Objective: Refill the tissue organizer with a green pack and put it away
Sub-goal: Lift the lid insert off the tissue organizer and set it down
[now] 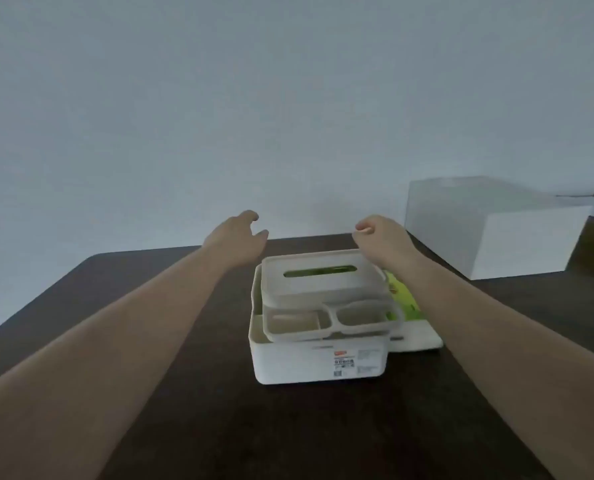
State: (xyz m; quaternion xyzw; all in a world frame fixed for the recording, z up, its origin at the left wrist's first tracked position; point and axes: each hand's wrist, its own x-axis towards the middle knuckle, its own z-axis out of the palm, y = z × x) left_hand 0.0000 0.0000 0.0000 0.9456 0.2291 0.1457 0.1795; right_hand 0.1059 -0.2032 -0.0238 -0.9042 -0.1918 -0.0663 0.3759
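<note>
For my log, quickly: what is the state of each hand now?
Left hand: open, holding nothing.
Right hand: fingers curled, holding nothing.

I can't read the blurred label [347, 362] on the organizer [320, 362]; my right forearm [462, 306] partly covers the green pack [404, 299].

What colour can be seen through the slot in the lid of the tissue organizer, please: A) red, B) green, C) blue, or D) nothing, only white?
B: through the long slot in the lid of the tissue organizer a green strip shows, matching the green pack that lies beside it on the right.
</note>
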